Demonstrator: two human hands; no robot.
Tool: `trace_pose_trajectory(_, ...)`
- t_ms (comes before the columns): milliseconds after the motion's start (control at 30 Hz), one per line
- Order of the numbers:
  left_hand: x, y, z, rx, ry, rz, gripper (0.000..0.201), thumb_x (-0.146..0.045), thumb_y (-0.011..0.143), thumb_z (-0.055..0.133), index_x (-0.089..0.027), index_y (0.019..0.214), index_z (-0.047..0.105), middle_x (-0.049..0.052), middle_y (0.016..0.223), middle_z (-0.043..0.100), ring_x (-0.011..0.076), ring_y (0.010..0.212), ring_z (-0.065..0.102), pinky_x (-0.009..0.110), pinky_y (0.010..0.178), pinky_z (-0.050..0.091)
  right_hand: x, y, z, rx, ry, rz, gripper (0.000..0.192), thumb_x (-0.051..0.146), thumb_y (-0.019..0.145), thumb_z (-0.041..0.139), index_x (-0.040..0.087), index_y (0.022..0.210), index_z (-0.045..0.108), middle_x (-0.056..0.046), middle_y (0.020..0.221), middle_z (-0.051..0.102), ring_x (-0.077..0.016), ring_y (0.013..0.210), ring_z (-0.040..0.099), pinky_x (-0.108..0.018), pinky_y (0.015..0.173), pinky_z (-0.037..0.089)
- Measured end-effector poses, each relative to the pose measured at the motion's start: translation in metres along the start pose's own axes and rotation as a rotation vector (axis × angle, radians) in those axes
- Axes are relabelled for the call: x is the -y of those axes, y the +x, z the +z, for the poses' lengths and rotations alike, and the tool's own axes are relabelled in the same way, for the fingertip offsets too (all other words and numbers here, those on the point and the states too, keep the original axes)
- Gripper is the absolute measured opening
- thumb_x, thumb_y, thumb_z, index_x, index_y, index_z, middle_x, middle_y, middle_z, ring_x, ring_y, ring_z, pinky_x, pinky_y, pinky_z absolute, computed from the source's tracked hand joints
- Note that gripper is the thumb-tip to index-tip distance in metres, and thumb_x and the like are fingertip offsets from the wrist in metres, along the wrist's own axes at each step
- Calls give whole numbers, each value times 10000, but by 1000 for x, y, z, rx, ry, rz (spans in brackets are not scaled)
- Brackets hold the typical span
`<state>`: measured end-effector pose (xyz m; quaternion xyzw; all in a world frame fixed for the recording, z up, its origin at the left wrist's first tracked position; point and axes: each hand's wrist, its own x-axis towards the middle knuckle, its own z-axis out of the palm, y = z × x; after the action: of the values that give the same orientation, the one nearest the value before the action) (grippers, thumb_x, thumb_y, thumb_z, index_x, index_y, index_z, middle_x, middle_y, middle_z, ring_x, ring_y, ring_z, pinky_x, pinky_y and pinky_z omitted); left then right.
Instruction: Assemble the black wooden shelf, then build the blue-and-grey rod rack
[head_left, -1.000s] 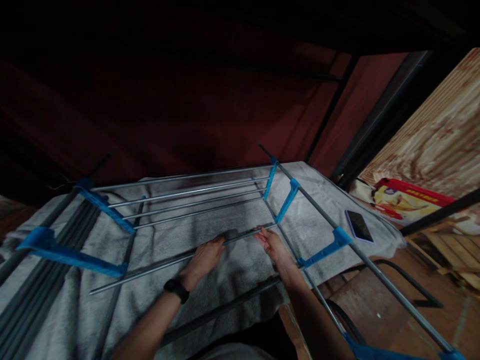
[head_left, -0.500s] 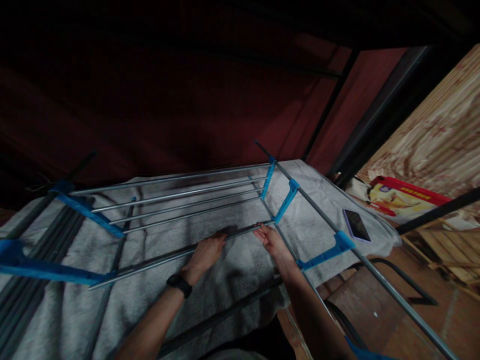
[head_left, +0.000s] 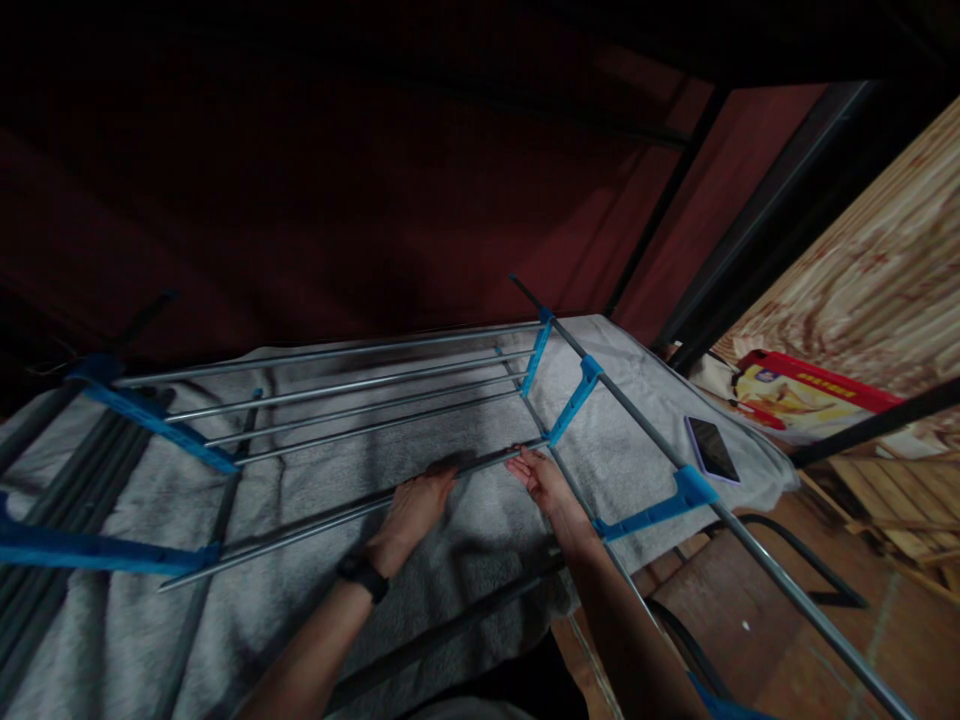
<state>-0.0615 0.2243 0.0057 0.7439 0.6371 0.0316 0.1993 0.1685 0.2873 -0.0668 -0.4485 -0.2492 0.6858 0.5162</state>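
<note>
A partly assembled rack of grey metal tubes and blue plastic brackets stands over a grey blanket. My left hand (head_left: pixel 420 505), wearing a black wristband, is wrapped over a thin metal tube (head_left: pixel 315 527) near its middle. Pinching the same tube towards its right end is my right hand (head_left: pixel 538 475). That end meets a blue bracket (head_left: pixel 574 405) on the right-hand upright. The tube's left end lies free, beside the front left blue bracket (head_left: pixel 105 552). Behind it, several crossbars (head_left: pixel 360 386) span between the back left bracket (head_left: pixel 154 415) and the back right bracket (head_left: pixel 537 355).
Several loose grey tubes (head_left: pixel 71 525) lie at the left on the blanket (head_left: pixel 480 560). A phone (head_left: pixel 712 448) rests near its right edge. Beyond are a red and yellow box (head_left: pixel 810 390) and a wooden crate (head_left: pixel 892 500). A long upright tube (head_left: pixel 795 590) extends towards the lower right.
The rack's left brackets and the tube's left end appear slightly farther left and lower in view. Both hands keep nearly the same place on the tube.
</note>
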Motion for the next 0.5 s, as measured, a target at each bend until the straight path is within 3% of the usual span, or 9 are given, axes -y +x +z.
trace_pose_trajectory(133,0,-1,4,-38,-27,15,430,-276,1001,305,-238,1345,559,77,1309,655,244,1165,637,355,978,485,1,-4,-12,-122,-294,-53,146,337,754,665,205,803,624,-40,731,693,-202,681,654,-373,737,563)
trace_pose_trajectory(200,1,-1,5,-46,-31,10,432,-280,1001,304,-240,1347,560,76,1307,657,242,1176,631,350,985,480,4,-5,-24,-276,-472,-248,137,309,738,631,221,843,624,-30,776,689,-212,767,653,-375,804,539)
trace_pose_trajectory(300,1,-1,7,-34,-36,-9,432,-297,1003,300,-249,1341,566,72,1295,665,244,1153,643,351,973,487,13,-3,-41,-455,-607,-587,273,241,701,593,222,969,641,-62,1028,690,-237,1097,592,-389,1038,411)
trace_pose_trajectory(367,2,0,8,-18,-34,-17,428,-295,1002,302,-254,1328,577,68,1296,665,243,1142,648,349,963,491,18,2,-48,-451,-608,-634,355,222,689,562,210,1031,655,-77,1126,679,-239,1173,555,-393,1090,360)
trace_pose_trajectory(500,2,0,13,0,-8,-29,443,-289,1002,281,-241,1308,597,79,1269,678,253,1109,662,356,925,505,20,10,-48,-349,-545,-548,372,219,692,527,198,1022,697,-62,1108,712,-227,1095,602,-385,1083,378)
